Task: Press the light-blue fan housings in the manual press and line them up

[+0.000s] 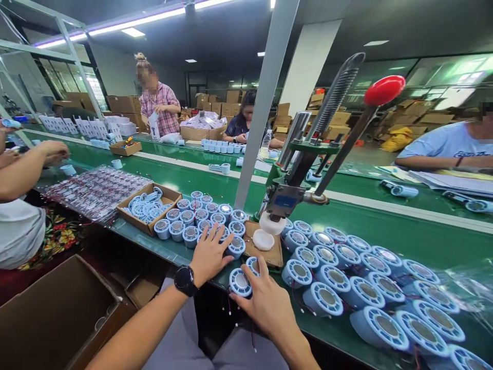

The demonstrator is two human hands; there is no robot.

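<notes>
Fingers spread, my left hand [211, 252] lies over the front of a group of light blue round housings [176, 228] with silver discs in their tops. A watch [185, 281] is on that wrist. At the table's front edge my right hand [267, 293] has its thumb and fingers around a blue round housing [240, 282]; a second housing [252, 264] sits partly hidden behind its fingers. Thin wires hang below them. Just beyond stands a lever press [285, 198] with a red knob [385, 90], its white round head above a white round pad [263, 240].
Many more housings [364, 292] stand in rows on the right. At left are a cardboard tray [175, 198] of blue rings and a sheet of wired parts [96, 192]. A grey post [265, 103] rises behind the press. Co-workers [159, 103] sit and stand around the green belt.
</notes>
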